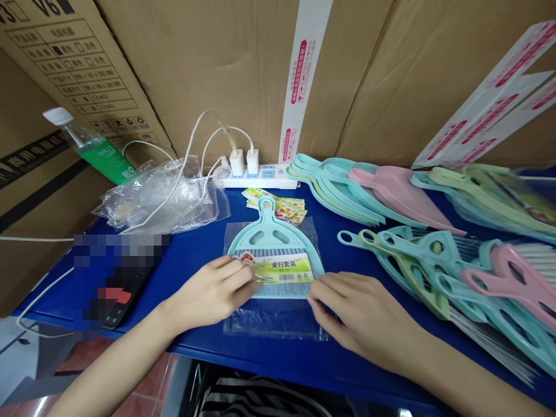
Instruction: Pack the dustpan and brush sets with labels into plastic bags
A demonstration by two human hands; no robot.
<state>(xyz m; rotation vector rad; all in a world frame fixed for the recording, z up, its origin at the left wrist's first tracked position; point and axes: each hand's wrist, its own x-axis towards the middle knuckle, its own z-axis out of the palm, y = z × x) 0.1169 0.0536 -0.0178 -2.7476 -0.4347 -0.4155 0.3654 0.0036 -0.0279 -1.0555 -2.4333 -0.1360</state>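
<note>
A light-blue dustpan [266,215] lies flat in front of me with its handle pointing away. A grey-bristled brush [282,291] lies in it, with a yellow-green printed label card [286,267] across the bristles. All of this is inside a clear plastic bag [278,321], whose loose end spreads towards me. At the left edge my left hand [223,289] is closed, its curled fingers pinching the bag beside the card. My right hand [362,313] is closed on the bag at the dustpan's lower right corner. Parts of its fingertips are hidden.
Loose label cards [293,207] lie behind the dustpan. Dustpans [334,185] and brushes [417,260] are piled to the right. At the left are crumpled plastic bags [160,197], a tilted bottle [102,153] and a white cable. A power strip [278,175] stands against the cardboard boxes [243,63].
</note>
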